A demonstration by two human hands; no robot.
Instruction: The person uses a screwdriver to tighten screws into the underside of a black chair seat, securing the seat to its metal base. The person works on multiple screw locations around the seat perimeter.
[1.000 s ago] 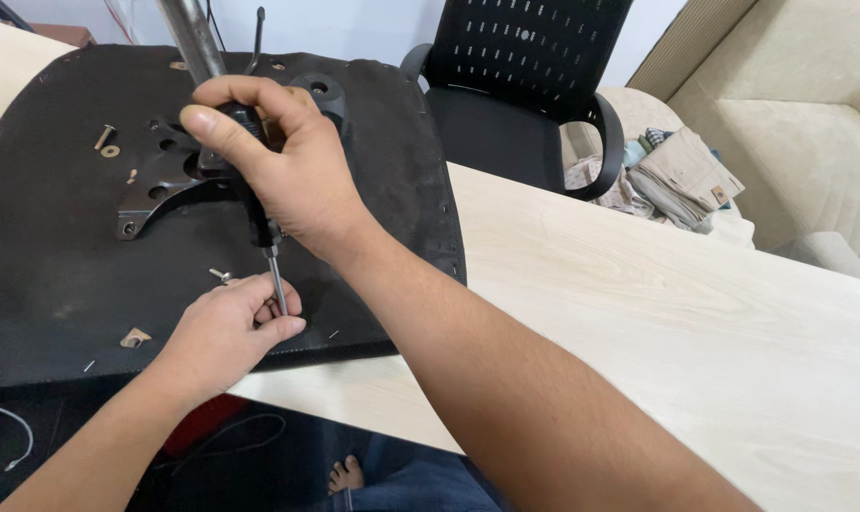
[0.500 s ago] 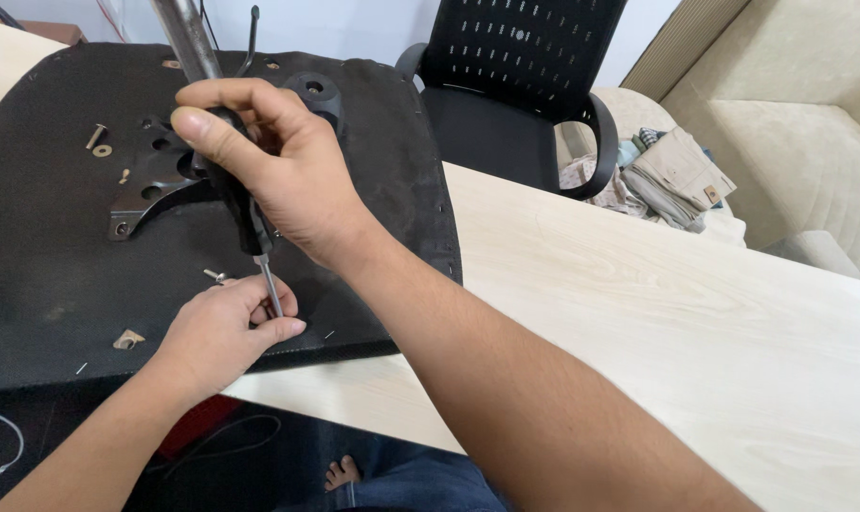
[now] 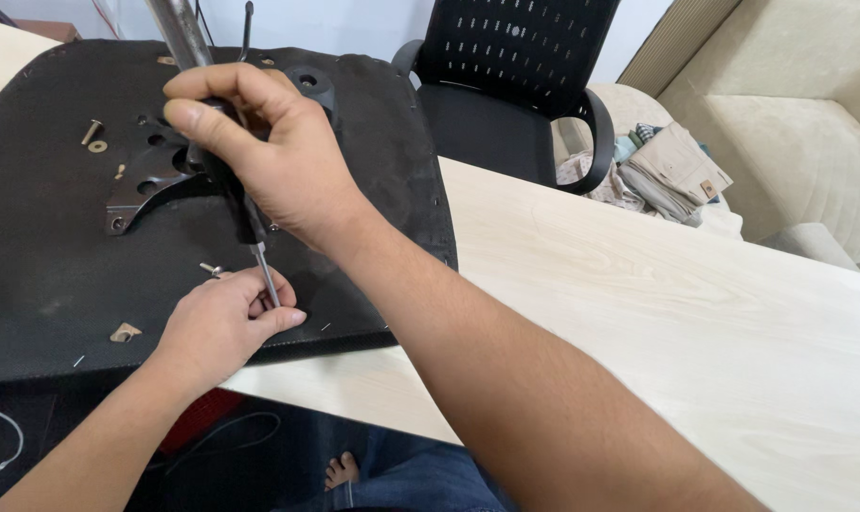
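Right hand: I grip one screwdriver, upper left.
Left hand: I pinch its shaft tip.
Seat base: one, upturned, black.
Loose bolts: two.

One head-worn camera looks steeply down and forward, close over the bench, both forearms entering from below.

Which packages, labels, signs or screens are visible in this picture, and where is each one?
Label: a small brown patch on the folded beige clothing on the pale sofa, upper right; too small to tell more.
No packages, signs or screens show on the pale wooden table or the upturned black chair seat.
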